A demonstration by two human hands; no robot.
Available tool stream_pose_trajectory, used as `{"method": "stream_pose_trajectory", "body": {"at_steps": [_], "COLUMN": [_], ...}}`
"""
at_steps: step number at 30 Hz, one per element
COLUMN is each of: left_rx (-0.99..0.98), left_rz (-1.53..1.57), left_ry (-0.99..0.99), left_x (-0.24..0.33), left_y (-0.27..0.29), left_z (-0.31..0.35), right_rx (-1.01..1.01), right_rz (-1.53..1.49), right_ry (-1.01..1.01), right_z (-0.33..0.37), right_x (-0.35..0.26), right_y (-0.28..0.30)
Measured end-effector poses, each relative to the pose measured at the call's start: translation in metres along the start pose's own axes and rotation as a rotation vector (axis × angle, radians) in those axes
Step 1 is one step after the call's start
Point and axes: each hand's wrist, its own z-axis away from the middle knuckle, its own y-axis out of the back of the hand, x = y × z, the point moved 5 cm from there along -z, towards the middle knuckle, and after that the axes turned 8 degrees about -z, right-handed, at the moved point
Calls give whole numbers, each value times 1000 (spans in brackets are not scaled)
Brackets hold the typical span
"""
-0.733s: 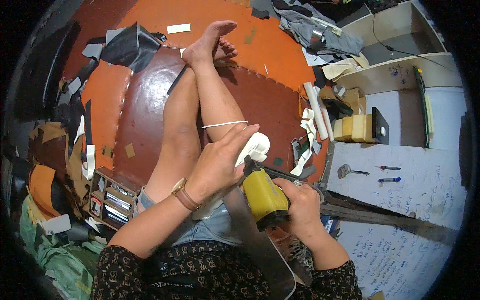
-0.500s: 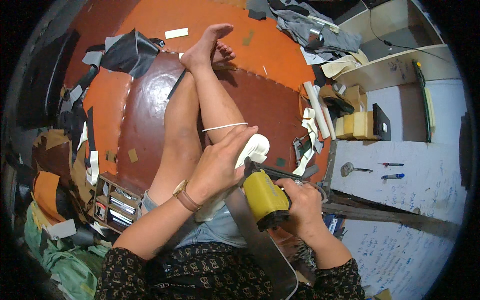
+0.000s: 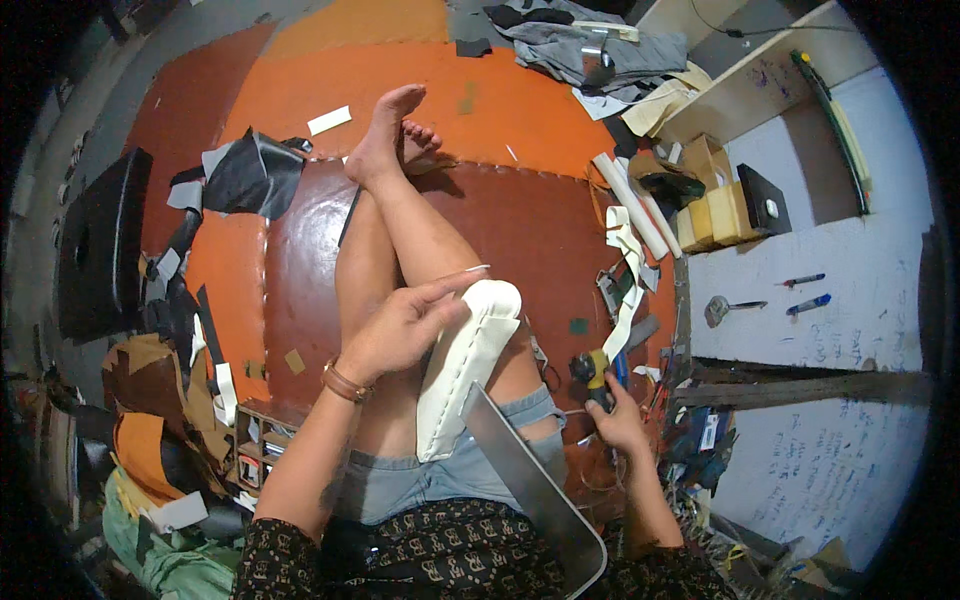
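Head view: a wooden compartment box (image 3: 266, 416) is sitting at the person's left, its slots holding small pale and dark items (image 3: 249, 468). A white padded piece (image 3: 468, 365) is lying over the denim shorts (image 3: 395, 490) and bare thigh, its stitched long axis running from the lower end upward and slightly right, the rounded end pointing away from the body. The left hand (image 3: 395, 330) is placing its thumb against the upper left edge; whether the grip is closing fully cannot be told. The right hand (image 3: 622, 418) is gripping a yellow-and-black tool (image 3: 590, 367), well apart from the piece. A gray flat strip (image 3: 530, 485) is crossing the lap diagonally, its upper end overlapping the piece's right side. A white curled strip (image 3: 631, 300) is lying beyond the tool, beside two white rolls (image 3: 630, 205).
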Motion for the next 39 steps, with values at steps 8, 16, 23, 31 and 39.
{"method": "stream_pose_trajectory", "body": {"at_steps": [8, 16, 23, 31, 39], "left_rx": [209, -448, -275, 452, 617], "left_rz": [-140, -593, -764, -544, -292], "left_ry": [-67, -367, -503, -361, -89], "left_x": [5, 122, 122, 95, 65], "left_y": [-3, -111, -154, -85, -60], "left_z": [28, 117, 117, 163, 184], "right_rx": [17, -68, -46, -18, 25], "right_rz": [424, 481, 394, 535, 550], "right_ry": [-207, -184, -71, -60, -57], "right_z": [53, 13, -69, -85, -95], "right_x": [147, 90, 89, 97, 104], "right_y": [-61, -72, -128, -147, -139]}}
